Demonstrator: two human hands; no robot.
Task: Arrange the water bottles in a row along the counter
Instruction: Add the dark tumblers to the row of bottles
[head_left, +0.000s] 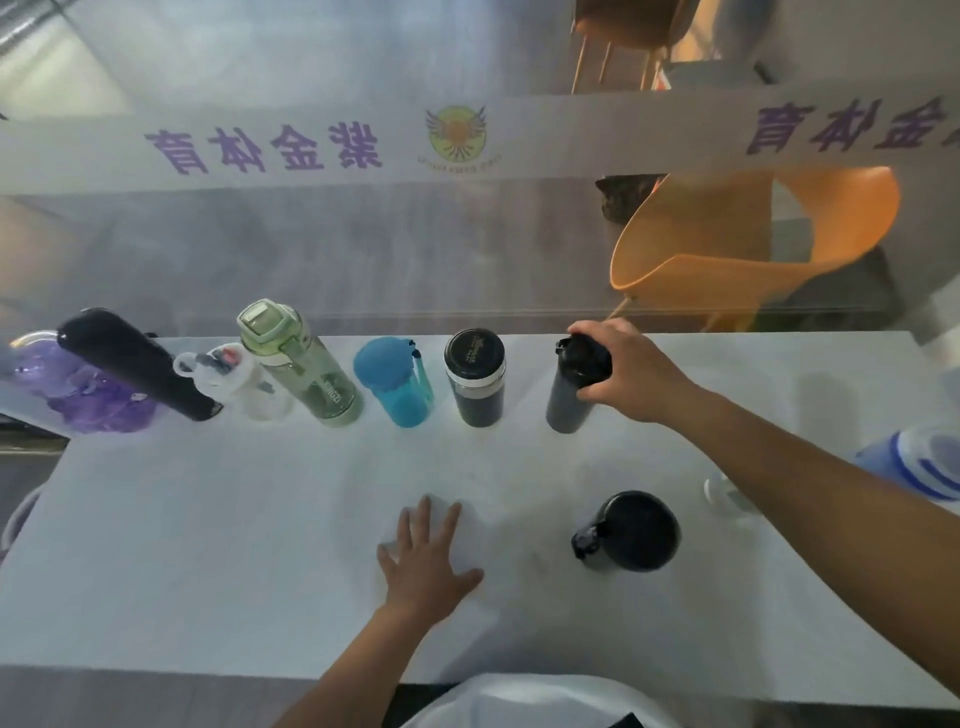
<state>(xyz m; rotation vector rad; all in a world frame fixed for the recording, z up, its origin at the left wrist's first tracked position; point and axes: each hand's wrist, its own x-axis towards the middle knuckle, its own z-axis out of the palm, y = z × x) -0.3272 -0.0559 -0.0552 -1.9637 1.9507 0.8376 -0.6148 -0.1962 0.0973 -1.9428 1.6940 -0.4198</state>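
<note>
Several bottles stand in a row along the far side of the white counter (260, 545): a purple one (88, 395), a tall black one (135, 364), a clear white one (244, 384), a green one (301, 364), a blue one (397, 382) and a dark one with a black lid (475, 379). My right hand (631, 371) grips the top of a dark slim bottle (571, 400) at the row's right end. My left hand (428, 561) lies flat on the counter, fingers spread. A round black bottle (631, 532) stands alone near the front right.
A blue-and-white bottle (922, 462) sits at the right edge, with a small clear bottle (724, 493) beside my right forearm. A frosted glass pane with a banner rises behind the counter. Orange chairs (727, 244) show through it.
</note>
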